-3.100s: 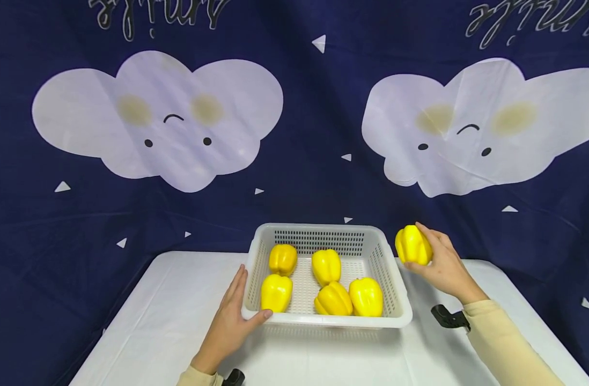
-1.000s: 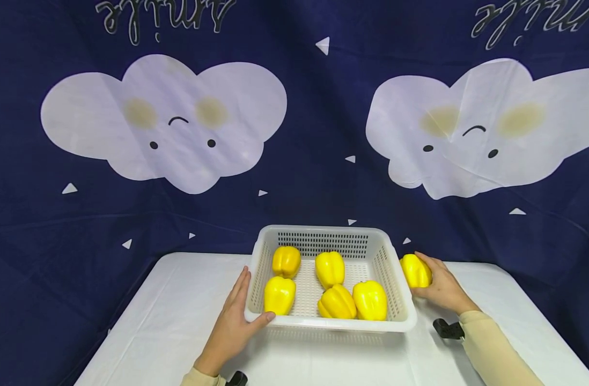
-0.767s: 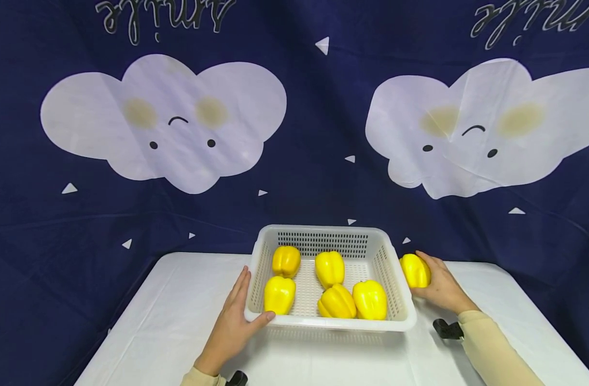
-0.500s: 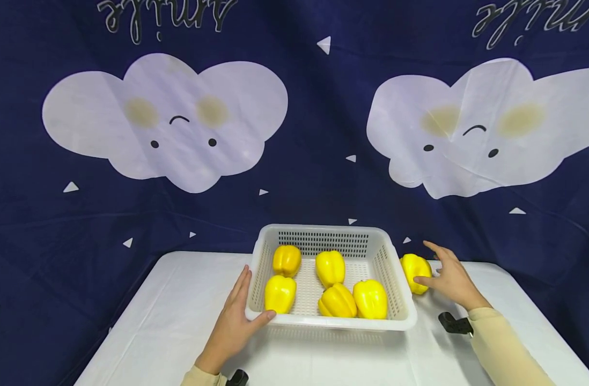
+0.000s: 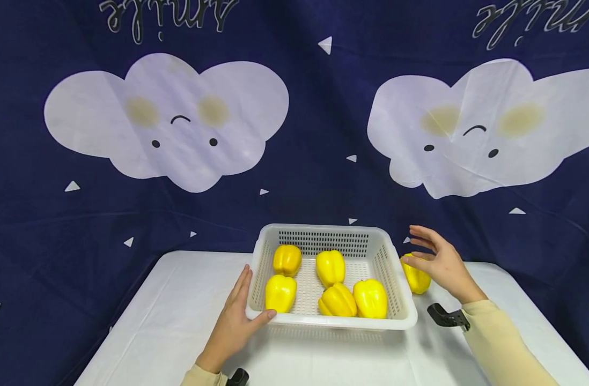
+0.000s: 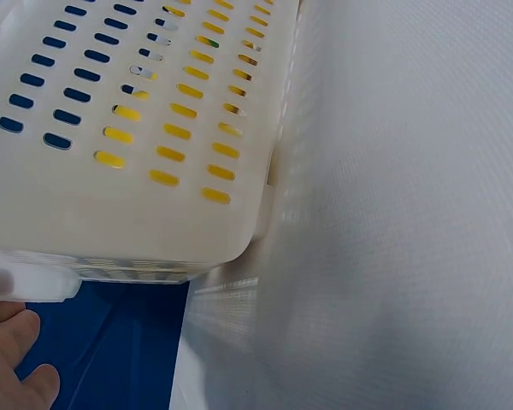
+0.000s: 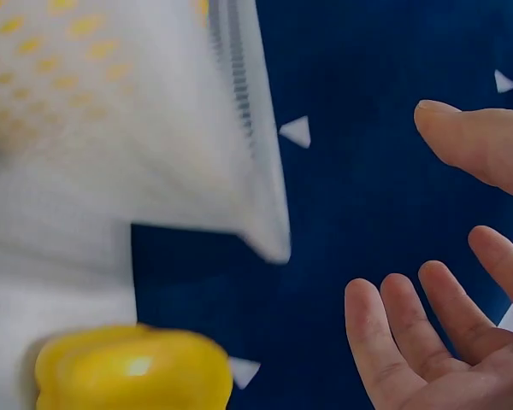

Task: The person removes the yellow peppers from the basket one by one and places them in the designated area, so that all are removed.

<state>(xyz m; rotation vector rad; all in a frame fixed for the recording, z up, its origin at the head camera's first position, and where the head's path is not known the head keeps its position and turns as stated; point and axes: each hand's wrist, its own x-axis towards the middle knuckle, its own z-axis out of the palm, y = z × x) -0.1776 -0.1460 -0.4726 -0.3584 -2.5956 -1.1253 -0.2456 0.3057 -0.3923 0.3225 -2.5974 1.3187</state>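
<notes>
A white perforated plastic basket (image 5: 330, 323) stands on the table and holds several yellow bell peppers (image 5: 337, 301). My left hand (image 5: 233, 321) rests along the basket's left side, fingers straight, its thumb on the front rim near the corner. In the left wrist view, yellow shows through the slots of the basket (image 6: 128, 218). Another yellow bell pepper (image 5: 418, 280) lies on the table just right of the basket, partly covered by my right hand (image 5: 446, 265). That hand is raised above it with spread fingers, holding nothing; the right wrist view shows the pepper (image 7: 137, 371) apart from the fingers.
The table (image 5: 145, 327) has a white cover. A dark blue cloth (image 5: 318, 134) with printed clouds hangs close behind its back edge. Black straps with small devices (image 5: 446, 316) are on both wrists.
My right hand has lowered the yellow bell pepper to the table beside the basket, let it go and lifted off it. My left hand has stayed at the basket.
</notes>
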